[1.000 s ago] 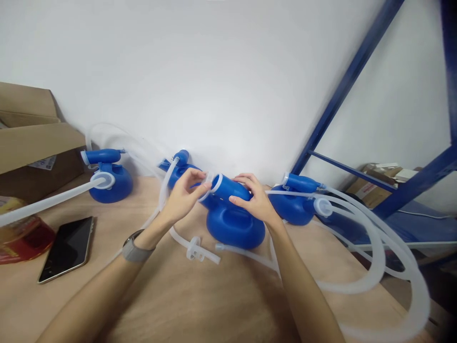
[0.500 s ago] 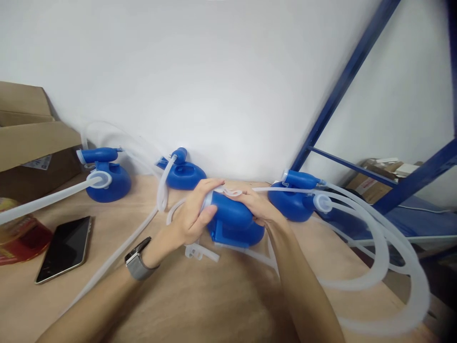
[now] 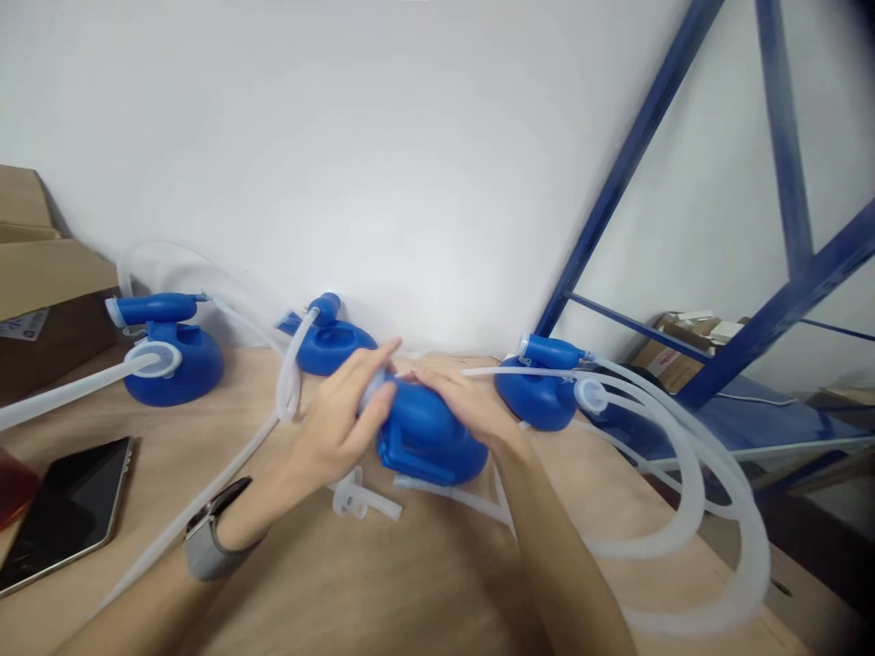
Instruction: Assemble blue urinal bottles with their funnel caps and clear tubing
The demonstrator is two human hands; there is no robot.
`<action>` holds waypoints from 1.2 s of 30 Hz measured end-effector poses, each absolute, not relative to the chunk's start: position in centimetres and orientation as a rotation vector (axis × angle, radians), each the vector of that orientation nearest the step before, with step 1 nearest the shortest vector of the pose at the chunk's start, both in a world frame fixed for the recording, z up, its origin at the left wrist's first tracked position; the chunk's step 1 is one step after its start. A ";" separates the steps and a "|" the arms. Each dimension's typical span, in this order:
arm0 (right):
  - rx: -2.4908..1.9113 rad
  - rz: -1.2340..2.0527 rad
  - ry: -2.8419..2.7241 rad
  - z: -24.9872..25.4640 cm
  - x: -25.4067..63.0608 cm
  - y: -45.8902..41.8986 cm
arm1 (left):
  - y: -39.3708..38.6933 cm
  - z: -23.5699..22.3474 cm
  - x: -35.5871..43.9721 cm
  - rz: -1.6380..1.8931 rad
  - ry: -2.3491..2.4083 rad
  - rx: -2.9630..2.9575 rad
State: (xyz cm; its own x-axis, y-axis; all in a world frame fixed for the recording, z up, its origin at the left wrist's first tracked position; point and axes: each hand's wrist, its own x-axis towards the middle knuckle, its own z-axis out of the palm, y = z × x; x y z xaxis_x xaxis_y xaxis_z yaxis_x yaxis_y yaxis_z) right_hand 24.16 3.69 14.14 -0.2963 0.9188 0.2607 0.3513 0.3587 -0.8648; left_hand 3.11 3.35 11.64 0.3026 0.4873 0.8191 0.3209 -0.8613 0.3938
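A blue plastic urinal bottle [image 3: 424, 428] stands in the middle of the table, between my two hands. My left hand [image 3: 345, 410] is wrapped around its left end, thumb on the blue body and fingers over the pale cap [image 3: 375, 386]. From the right, my right hand [image 3: 468, 401] grips the bottle's top and far side; its fingertips are partly hidden and blurred. Just in front of my left hand lies a translucent plastic fitting [image 3: 351, 495] with a short tube. A thin white hose [image 3: 465, 499] runs on the table below the bottle.
Similar blue bottles with hoses stand at left [image 3: 174, 364], back [image 3: 334, 344] and right [image 3: 540, 396]. Thick clear hoses [image 3: 735, 547] loop over the right table edge. A phone [image 3: 68, 510] and cardboard box [image 3: 58, 310] are at left. A blue metal rack [image 3: 615, 173] rises at right.
The view has swung slightly right, so things sit further left. My left hand's index finger has lifted, and the white strip between my fingertips no longer shows. My right fingers lie flatter over the bottle's top.
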 end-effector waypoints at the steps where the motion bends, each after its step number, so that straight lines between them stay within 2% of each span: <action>1: -1.124 0.818 -1.802 14.6 24.3 3.2 | 3.7 11.9 2.9 1.623 0.868 2.303; 5: -1.085 0.469 -1.927 15.8 24.0 0.7 | 4.9 12.0 2.5 1.662 1.218 1.886; 9: -1.217 -0.016 -2.086 14.4 21.7 0.5 | 5.0 11.5 3.2 1.603 1.252 1.782; 11: -1.260 -0.129 -2.114 13.2 20.8 1.4 | 4.7 11.4 3.6 1.587 1.262 1.829; 14: -1.228 -0.075 -2.104 12.1 20.9 2.6 | 4.1 11.8 3.5 1.578 1.237 2.037; 18: -1.013 0.198 -2.067 12.7 22.7 2.9 | 3.3 12.9 2.4 1.418 1.060 2.462; 26: -0.732 0.636 -2.178 13.4 25.2 3.7 | 1.9 12.9 1.6 1.261 0.437 2.822; 28: -0.702 0.674 -2.201 13.4 25.4 3.8 | 1.4 12.8 1.9 1.335 0.361 2.725; 31: -0.805 0.538 -2.186 13.9 25.4 3.2 | 1.2 12.8 2.4 1.467 0.542 2.322; 36: -0.942 0.300 -2.144 14.6 24.7 2.2 | 2.2 13.4 2.9 1.245 0.982 1.640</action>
State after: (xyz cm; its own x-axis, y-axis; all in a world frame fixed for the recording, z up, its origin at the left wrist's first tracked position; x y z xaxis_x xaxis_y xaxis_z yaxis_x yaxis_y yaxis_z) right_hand 24.69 2.18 14.64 -0.4385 0.7089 0.5525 0.5304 0.7004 -0.4777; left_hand 2.91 2.25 13.43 0.2021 0.9251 0.3216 0.0973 -0.3457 0.9333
